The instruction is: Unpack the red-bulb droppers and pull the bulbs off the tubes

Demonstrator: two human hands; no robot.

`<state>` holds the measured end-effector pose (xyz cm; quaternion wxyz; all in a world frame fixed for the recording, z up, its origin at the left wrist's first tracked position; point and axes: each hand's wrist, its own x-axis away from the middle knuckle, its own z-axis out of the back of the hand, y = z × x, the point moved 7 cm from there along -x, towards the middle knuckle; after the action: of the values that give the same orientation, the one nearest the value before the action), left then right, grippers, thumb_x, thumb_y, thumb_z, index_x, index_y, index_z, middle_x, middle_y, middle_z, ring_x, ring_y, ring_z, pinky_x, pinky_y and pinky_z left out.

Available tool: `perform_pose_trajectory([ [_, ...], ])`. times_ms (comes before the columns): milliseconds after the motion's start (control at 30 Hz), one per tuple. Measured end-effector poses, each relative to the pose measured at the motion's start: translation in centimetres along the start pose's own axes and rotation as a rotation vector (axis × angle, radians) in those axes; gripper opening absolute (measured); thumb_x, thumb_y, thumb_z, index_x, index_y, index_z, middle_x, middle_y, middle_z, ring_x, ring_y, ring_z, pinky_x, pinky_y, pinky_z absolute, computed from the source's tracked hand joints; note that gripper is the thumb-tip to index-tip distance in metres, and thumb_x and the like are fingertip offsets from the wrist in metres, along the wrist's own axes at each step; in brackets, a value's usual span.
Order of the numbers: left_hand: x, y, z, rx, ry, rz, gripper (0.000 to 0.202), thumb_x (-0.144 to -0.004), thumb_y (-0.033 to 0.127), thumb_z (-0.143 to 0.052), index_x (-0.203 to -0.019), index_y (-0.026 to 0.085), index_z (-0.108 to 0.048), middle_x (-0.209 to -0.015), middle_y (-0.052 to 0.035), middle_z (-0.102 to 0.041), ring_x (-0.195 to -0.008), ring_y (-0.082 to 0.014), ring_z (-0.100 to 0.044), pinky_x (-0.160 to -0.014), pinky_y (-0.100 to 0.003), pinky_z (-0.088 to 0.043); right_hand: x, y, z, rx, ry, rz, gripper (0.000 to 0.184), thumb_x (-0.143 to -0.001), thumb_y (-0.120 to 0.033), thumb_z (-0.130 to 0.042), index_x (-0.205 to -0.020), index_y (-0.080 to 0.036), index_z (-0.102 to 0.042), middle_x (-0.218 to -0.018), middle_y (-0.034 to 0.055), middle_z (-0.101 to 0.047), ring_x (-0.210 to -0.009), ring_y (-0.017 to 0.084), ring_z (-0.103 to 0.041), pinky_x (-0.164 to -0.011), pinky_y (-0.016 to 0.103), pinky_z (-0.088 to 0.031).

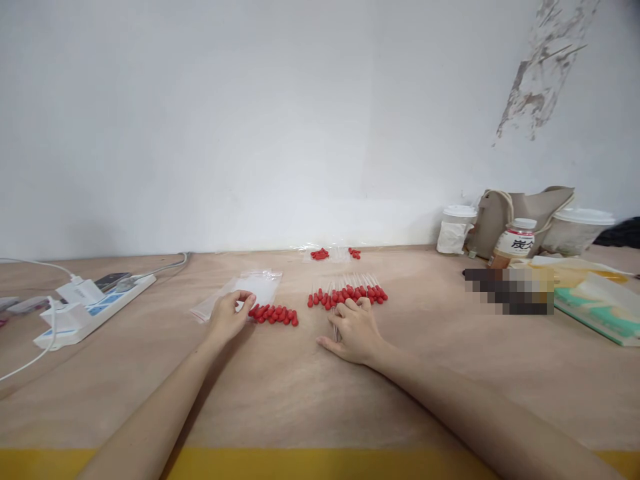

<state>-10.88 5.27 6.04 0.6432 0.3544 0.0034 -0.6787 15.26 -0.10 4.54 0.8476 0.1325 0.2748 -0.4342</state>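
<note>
My left hand has its thumb and index finger pinched together at the left end of a row of red teardrop-shaped pieces. Whether a piece is between those fingertips is hidden. To the right, my right hand rests low over the table, fingers bent at the front of a group of red-headed thin sticks. One thin pale stick shows between its thumb and curled fingers. The grouped sticks lie with their red heads toward me. Beside my left hand lie clear plastic bags, flat on the table.
Two clear bags with red pieces lie by the wall. A white power strip with chargers and cables is at left. A lidded cup, a bottle, a grey bag and a green-and-white packet stand or lie at right.
</note>
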Motion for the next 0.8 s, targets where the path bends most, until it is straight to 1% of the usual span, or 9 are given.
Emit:
perform_pose_trajectory([
  [200, 0.9, 2.2, 0.7, -0.182, 0.148, -0.135, 0.028, -0.078, 0.042, -0.044, -0.083, 0.021, -0.062, -0.086, -0.0040, -0.062, -0.085, -0.0226, -0.051, -0.076, -0.034, -0.037, -0.1, -0.1, -0.1, 0.007, -0.061, 0.018, 0.059, -0.070, -0.069, -0.039, -0.082, -0.016, -0.062, -0.082, 0.0082, -0.056, -0.081, 0.020, -0.041, -0.078, 0.039, -0.021],
  [267, 1.5, 3.8, 0.8, -0.219, 0.190, -0.216, 0.025, -0.079, 0.039, -0.045, -0.084, 0.021, -0.063, -0.088, -0.0044, -0.061, -0.087, -0.0224, -0.050, -0.079, -0.035, -0.035, -0.2, -0.2, -0.1, 0.014, -0.078, 0.031, 0.063, -0.069, -0.071, -0.038, -0.084, -0.015, -0.061, -0.082, 0.0085, -0.056, -0.081, 0.020, -0.041, -0.078, 0.039, -0.021],
  [333, 2.2, 5.9, 0.4, -0.233, 0.179, -0.298, 0.023, -0.080, 0.036, -0.045, -0.084, 0.022, -0.063, -0.089, -0.0042, -0.061, -0.088, -0.0216, -0.050, -0.079, -0.034, -0.034, -0.2, -0.2, 0.0, 0.022, -0.086, 0.039, 0.065, -0.068, -0.072, -0.038, -0.086, -0.014, -0.061, -0.083, 0.0086, -0.055, -0.081, 0.020, -0.041, -0.078, 0.039, -0.021],
  [400, 2.6, 8.2, -0.4, -0.248, 0.104, -0.361, 0.022, -0.080, 0.035, -0.045, -0.083, 0.023, -0.063, -0.089, -0.0040, -0.061, -0.088, -0.0214, -0.049, -0.078, -0.034, -0.033, -0.2, -0.2, 0.5, 0.026, -0.078, 0.044, 0.065, -0.068, -0.072, -0.039, -0.089, -0.015, -0.061, -0.084, 0.0088, -0.055, -0.082, 0.020, -0.041, -0.077, 0.039, -0.021],
  [467, 2.7, 10.3, -1.7, -0.270, -0.016, -0.395, 0.021, -0.080, 0.035, -0.046, -0.082, 0.023, -0.063, -0.089, -0.0042, -0.062, -0.089, -0.0220, -0.049, -0.076, -0.035, -0.032, -0.1, 0.2, 1.2, 0.024, -0.058, 0.048, 0.062, -0.069, -0.070, -0.041, -0.092, -0.016, -0.062, -0.085, 0.0084, -0.056, -0.082, 0.020, -0.042, -0.077, 0.038, -0.021],
  [533, 2.2, 11.6, -3.2, -0.293, -0.153, -0.375, 0.020, -0.078, 0.036, -0.046, -0.082, 0.023, -0.062, -0.089, -0.0044, -0.063, -0.090, -0.0226, -0.050, -0.077, -0.036, -0.031, 0.1, 0.9, 2.1, 0.020, -0.023, 0.046, 0.055, -0.070, -0.066, -0.044, -0.092, -0.019, -0.063, -0.084, 0.0074, -0.056, -0.081, 0.020, -0.042, -0.078, 0.037, -0.020],
  [633, 0.3, 11.9, -5.5, -0.321, -0.305, -0.218, 0.025, -0.078, 0.040, -0.044, -0.079, 0.021, -0.062, -0.087, -0.0064, -0.065, -0.092, -0.0244, -0.052, -0.082, -0.039, -0.029, 0.7, 2.6, 3.4, 0.009, 0.053, 0.032, 0.041, -0.075, -0.056, -0.048, -0.085, -0.020, -0.065, -0.080, 0.0060, -0.057, -0.079, 0.018, -0.044, -0.078, 0.036, -0.020],
  [733, -1.9, 11.4, -7.6, -0.325, -0.347, -0.076, 0.035, -0.076, 0.044, -0.044, -0.062, 0.017, -0.061, -0.072, -0.0114, -0.066, -0.086, -0.0282, -0.056, -0.082, -0.044, -0.030, 1.6, 4.9, 4.0, 0.007, 0.148, -0.023, 0.030, -0.079, -0.045, -0.048, -0.080, -0.021, -0.066, -0.076, 0.0040, -0.058, -0.075, 0.015, -0.046, -0.080, 0.035, -0.020],
  [800, -3.1, 11.1, -8.9, -0.287, -0.357, -0.038, 0.037, -0.072, 0.047, -0.048, -0.054, 0.016, -0.059, -0.063, -0.0117, -0.065, -0.079, -0.0282, -0.059, -0.079, -0.043, -0.033, 2.4, 6.4, 4.0, 0.004, 0.214, -0.103, 0.027, -0.082, -0.039, -0.047, -0.077, -0.021, -0.067, -0.074, 0.0025, -0.059, -0.071, 0.013, -0.048, -0.081, 0.034, -0.019],
])
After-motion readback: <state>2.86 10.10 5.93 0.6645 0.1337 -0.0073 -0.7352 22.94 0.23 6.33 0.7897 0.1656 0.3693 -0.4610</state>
